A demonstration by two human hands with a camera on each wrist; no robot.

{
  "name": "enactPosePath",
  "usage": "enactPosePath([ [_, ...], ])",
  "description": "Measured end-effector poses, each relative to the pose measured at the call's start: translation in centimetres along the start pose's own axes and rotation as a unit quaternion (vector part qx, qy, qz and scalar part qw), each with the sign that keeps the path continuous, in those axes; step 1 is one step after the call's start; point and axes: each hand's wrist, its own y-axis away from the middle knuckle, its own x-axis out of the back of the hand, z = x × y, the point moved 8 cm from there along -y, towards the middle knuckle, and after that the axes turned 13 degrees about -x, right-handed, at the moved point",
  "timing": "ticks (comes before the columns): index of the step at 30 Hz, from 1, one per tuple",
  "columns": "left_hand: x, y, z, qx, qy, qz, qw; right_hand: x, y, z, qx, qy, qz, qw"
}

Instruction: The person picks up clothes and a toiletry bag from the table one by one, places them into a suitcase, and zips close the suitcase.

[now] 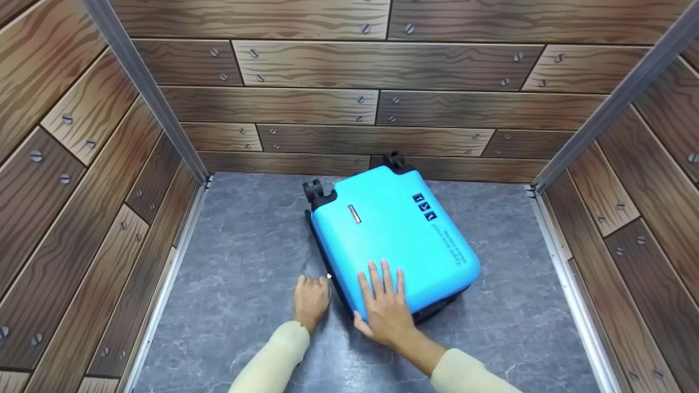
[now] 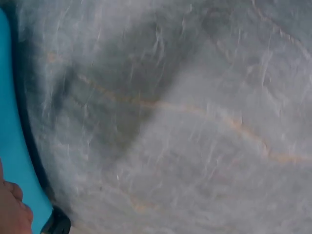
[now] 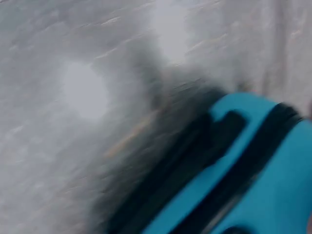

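Observation:
A bright blue hard-shell suitcase (image 1: 393,234) lies flat on the floor, turned at a slant, its black wheels (image 1: 395,160) toward the back wall. My right hand (image 1: 389,316) rests with spread fingers on the shell's near left corner. Beside the suitcase's left edge, my left hand (image 1: 312,299) has curled fingers and pinches a small bright piece, apparently a zipper pull (image 1: 329,276), at the dark seam. In the left wrist view, part of that left hand (image 2: 14,209) shows against the blue side. The right wrist view is blurred and shows the black zipper band (image 3: 229,185).
Grey marbled floor (image 1: 246,234) surrounds the suitcase. Wood-patterned panels stand at the back (image 1: 327,103), left (image 1: 82,218) and right (image 1: 639,218), with metal rails (image 1: 568,284) along the lower edges. The wheels lie close to the back wall.

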Motion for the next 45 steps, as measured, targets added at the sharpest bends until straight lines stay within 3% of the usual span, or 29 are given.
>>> enactPosePath([
  [4, 0.5, 0.2, 0.2, 0.001, -0.018, 0.04, 0.999, -1.0, -1.5, -1.1, -0.055, 0.053, -0.09, 0.9931],
  [7, 0.3, -0.2, 0.1, 0.003, -0.02, 0.038, 0.9991, -1.5, -2.1, -1.0, -0.079, 0.077, -0.138, 0.9843],
  [15, -0.4, -0.9, -1.8, 0.029, 0.005, -0.053, 0.9981, -1.6, -1.3, -0.5, -0.04, 0.074, -0.164, 0.9828],
  [21, -0.9, -1.3, -3.2, 0.043, 0.04, -0.104, 0.9929, -0.9, 0.1, 2.1, 0.008, 0.073, -0.191, 0.9788],
  [24, -0.8, -1.3, -5.1, 0.06, 0.024, -0.087, 0.9941, -0.2, 0.7, 3.9, 0.053, 0.044, -0.177, 0.9818],
  [29, 0.3, -0.7, -6.9, 0.05, 0.001, 0.005, 0.9987, 1.0, 1.8, 8.6, 0.129, -0.006, -0.154, 0.9795],
  [32, 0.5, -0.4, -6.1, 0.021, 0.013, 0.005, 0.9997, 1.2, 1.8, 11.6, 0.148, -0.013, -0.162, 0.9756],
  [39, 0.4, -1.2, -2.0, -0.038, 0.045, -0.113, 0.9919, 0.9, 1.0, 17.8, 0.104, 0.008, -0.196, 0.975],
  [45, 1.3, -0.8, 1.4, -0.065, 0.05, -0.099, 0.9917, 0.9, 1.5, 21.5, 0.029, 0.029, -0.21, 0.9769],
])
